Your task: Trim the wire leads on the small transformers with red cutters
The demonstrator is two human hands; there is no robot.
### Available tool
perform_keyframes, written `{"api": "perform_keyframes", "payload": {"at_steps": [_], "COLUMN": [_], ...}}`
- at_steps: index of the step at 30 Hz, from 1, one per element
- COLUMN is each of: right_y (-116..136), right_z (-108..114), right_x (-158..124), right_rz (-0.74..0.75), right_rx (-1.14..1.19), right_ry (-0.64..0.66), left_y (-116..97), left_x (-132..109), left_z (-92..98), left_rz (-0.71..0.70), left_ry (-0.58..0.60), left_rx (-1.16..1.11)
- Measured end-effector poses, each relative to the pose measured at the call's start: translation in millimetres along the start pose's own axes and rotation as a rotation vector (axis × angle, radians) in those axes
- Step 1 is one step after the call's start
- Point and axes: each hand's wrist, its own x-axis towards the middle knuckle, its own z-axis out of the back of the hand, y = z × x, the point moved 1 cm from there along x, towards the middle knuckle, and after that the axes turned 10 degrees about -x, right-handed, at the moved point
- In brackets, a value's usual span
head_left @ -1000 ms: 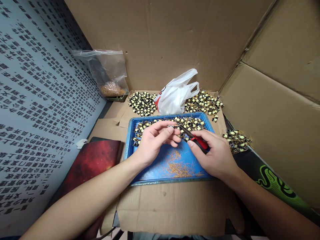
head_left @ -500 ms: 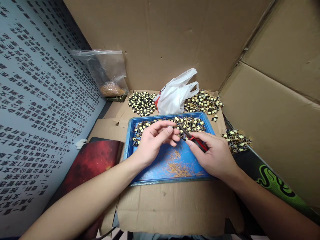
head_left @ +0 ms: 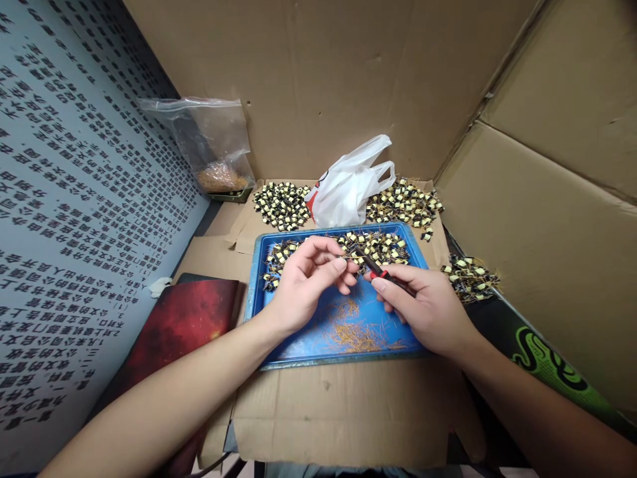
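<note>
My left hand is closed in a pinch above the blue tray. A thin copper-coloured wire end pokes out from its fingertips, and the small part it belongs to is mostly hidden. My right hand is wrapped round red-and-black wire cutters, their dark jaws pointing up and left near the left fingertips. Behind both hands, small black-and-yellow coils with wire leads fill the back of the tray. Loose copper wire clippings lie on the tray floor, below the hands.
Beyond the tray are a coil pile, a white plastic bag and another pile. More coils lie at right. A zip bag of clippings stands back left. Cardboard walls enclose the back and right.
The cutters have tilted slightly and their handles look closer together in my right hand. My left fingertips have shifted a little, still pinched.
</note>
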Motion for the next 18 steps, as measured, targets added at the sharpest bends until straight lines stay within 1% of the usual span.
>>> {"api": "perform_keyframes", "payload": {"at_steps": [5,10,12,14,16,18], "right_y": [0,0,-2,-5,-7,-8], "right_z": [2,0,-2,-3,-3,-3], "right_x": [0,-2,-4,-5,-7,-7], "right_rz": [0.015,0.053,0.085,0.137,0.189,0.223], "right_rx": [-0.021,-0.038,-0.072,-0.125,-0.174,-0.199], "right_ry": [0.006,-0.046,-0.090,-0.163,-0.239,-0.268], "left_y": [-1,-2,-2,0,2,3], "left_x": [0,-3,-6,-9,-13,-15], "left_z": [-2.5,-7.0,-7.3,-6.7,-5.7,-4.9], "left_rz": [-0.041,-0.188,-0.252,-0.311,-0.352,-0.377], "left_ry": [0.012,0.018,0.013,0.005,0.005,0.017], "left_rx": [0.045,0.172,0.257,0.357,0.435,0.477]}}
